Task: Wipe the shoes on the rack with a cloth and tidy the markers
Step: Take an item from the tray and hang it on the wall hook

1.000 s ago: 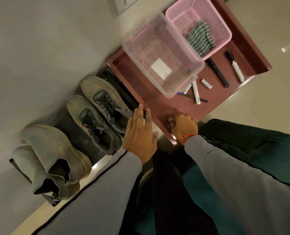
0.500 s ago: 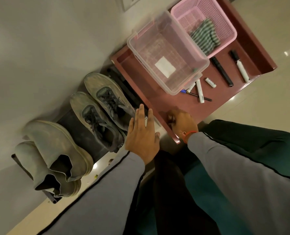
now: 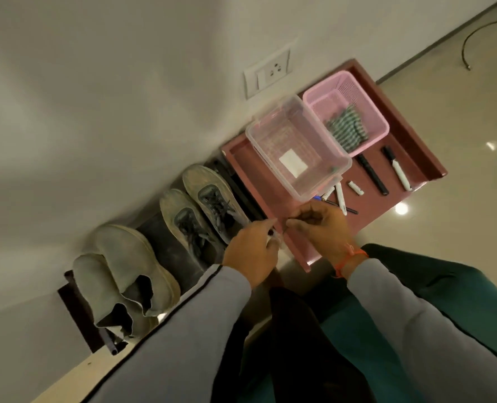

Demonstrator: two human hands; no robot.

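Rack [image 3: 75, 312]: dark, against the wall; two pale slip-ons [image 3: 125, 271] at its left end, two grey sneakers [image 3: 203, 210] at its right end.
Table [image 3: 273, 199]: reddish, beside the rack.
Tub [image 3: 296, 149]: clear, at the table's back edge.
Basket [image 3: 354, 91]: pink, back right corner — striped cloth [image 3: 347, 130] inside.
Markers: black one [image 3: 372, 175] and white one [image 3: 398, 170] near the right edge, more [image 3: 340, 196] by the tub's front.
Left hand [image 3: 253, 251]: curled, pinching a small white piece — what it is, unclear.
Right hand [image 3: 319, 225]: over the front edge, fingers pinching a thin dark item.

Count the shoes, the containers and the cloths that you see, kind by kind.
Shoes: 4
Containers: 2
Cloths: 1
Total: 7
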